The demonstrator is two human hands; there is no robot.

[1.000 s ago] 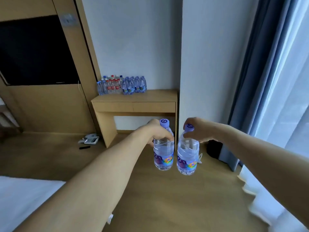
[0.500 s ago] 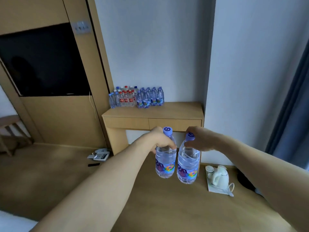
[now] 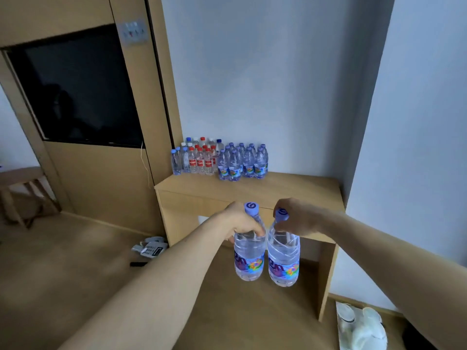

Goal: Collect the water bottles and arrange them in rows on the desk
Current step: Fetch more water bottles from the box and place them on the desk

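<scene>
My left hand (image 3: 238, 221) grips the neck of a clear water bottle (image 3: 249, 258) with a purple cap and colourful label. My right hand (image 3: 299, 218) pinches the neck of a matching bottle (image 3: 283, 263) beside it. Both bottles hang upright in the air, just in front of the wooden desk (image 3: 290, 190). At the back left of the desk stand several bottles in rows: purple-capped ones (image 3: 242, 162) on the right, red-capped ones (image 3: 201, 160) and blue-capped ones (image 3: 178, 160) to their left.
A dark TV screen (image 3: 78, 94) sits in a wooden wall panel on the left. A phone (image 3: 150, 248) lies on the floor by the desk leg. A white kettle on a tray (image 3: 361, 327) is on the floor at lower right. A wooden stool (image 3: 20, 188) stands far left.
The view has moved closer to the desk and turned left; the curtain has left the frame. Both hands still hold their bottles side by side.
</scene>
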